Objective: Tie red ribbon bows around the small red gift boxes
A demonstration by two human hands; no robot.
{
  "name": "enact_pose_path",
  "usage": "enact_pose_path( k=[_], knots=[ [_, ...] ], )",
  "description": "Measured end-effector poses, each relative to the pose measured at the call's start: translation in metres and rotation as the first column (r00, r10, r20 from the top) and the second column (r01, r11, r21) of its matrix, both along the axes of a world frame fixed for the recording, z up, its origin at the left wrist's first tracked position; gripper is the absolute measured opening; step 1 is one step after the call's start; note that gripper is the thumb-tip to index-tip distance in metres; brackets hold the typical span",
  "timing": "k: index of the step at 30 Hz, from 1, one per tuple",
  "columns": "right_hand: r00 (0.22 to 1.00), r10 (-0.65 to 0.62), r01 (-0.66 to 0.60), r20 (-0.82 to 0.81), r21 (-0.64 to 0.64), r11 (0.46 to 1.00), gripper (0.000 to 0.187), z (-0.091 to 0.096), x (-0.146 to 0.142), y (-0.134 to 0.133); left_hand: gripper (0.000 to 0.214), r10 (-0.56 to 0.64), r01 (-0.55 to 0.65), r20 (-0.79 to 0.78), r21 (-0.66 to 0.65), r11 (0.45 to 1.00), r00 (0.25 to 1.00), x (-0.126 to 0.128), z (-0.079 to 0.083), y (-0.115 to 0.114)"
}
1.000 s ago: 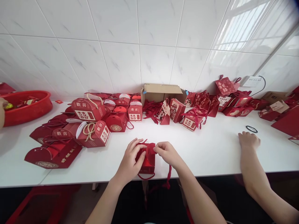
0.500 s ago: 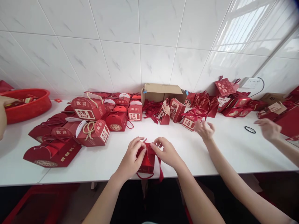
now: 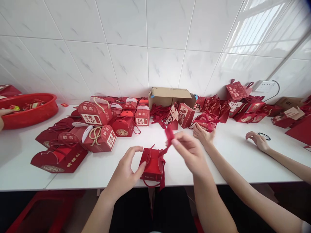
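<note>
A small red gift box [image 3: 152,164] stands at the near edge of the white table [image 3: 116,161], right in front of me. My left hand [image 3: 125,173] steadies its left side, thumb and fingers curved around it. My right hand [image 3: 188,152] is raised just right of the box and pinches a red ribbon [image 3: 169,135] that runs up from the box top. More ribbon hangs down the box's front over the table edge.
Several red gift boxes [image 3: 97,126] crowd the table's left and back. An open cardboard box [image 3: 170,96] stands against the tiled wall. A red basin [image 3: 26,110] sits far left. Another person's hands reach a ribboned box [image 3: 205,121] and lie near a black ring [image 3: 264,136].
My right hand has lifted off the box top and pulled the ribbon up and right. The other person's hand moved to the ribboned box, and their other hand came down on the table.
</note>
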State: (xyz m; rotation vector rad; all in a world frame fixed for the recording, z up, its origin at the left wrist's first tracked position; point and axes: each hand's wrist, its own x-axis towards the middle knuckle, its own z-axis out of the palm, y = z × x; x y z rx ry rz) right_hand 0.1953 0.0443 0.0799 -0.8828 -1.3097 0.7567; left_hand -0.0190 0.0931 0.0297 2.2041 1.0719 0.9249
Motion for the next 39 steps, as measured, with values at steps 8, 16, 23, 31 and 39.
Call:
enact_pose_path(
  k=[8, 16, 23, 31, 39],
  knots=[
    [0.965, -0.227, 0.250, -0.134, 0.194, 0.949, 0.018, 0.031, 0.015, -0.040, 0.025, 0.076, -0.060, 0.060, -0.224, 0.973, 0.995, -0.002, -0.027, -0.008],
    [0.961, 0.028, 0.045, 0.275, -0.254, 0.966, 0.021, -0.025, -0.018, 0.014, 0.034, 0.267, -0.164, 0.222, -0.394, 0.904, 0.938, -0.004, -0.038, -0.010],
    [0.880, 0.140, 0.087, 0.453, -0.445, 0.891, 0.023, -0.053, -0.041, 0.037, 0.035, 0.284, -0.143, 0.279, -0.433, 0.890, 0.917, -0.004, -0.042, -0.010],
    [0.858, 0.131, 0.116, 0.497, -0.436, 0.893, 0.023, -0.059, -0.045, 0.040, 0.040, 0.263, -0.085, 0.349, -0.450, 0.889, 0.899, -0.002, -0.042, -0.015],
    [0.830, 0.130, 0.107, 0.542, -0.384, 0.917, 0.020, -0.059, -0.047, 0.039, 0.034, 0.198, -0.032, 0.331, -0.446, 0.894, 0.923, 0.013, -0.030, 0.014]
  ],
)
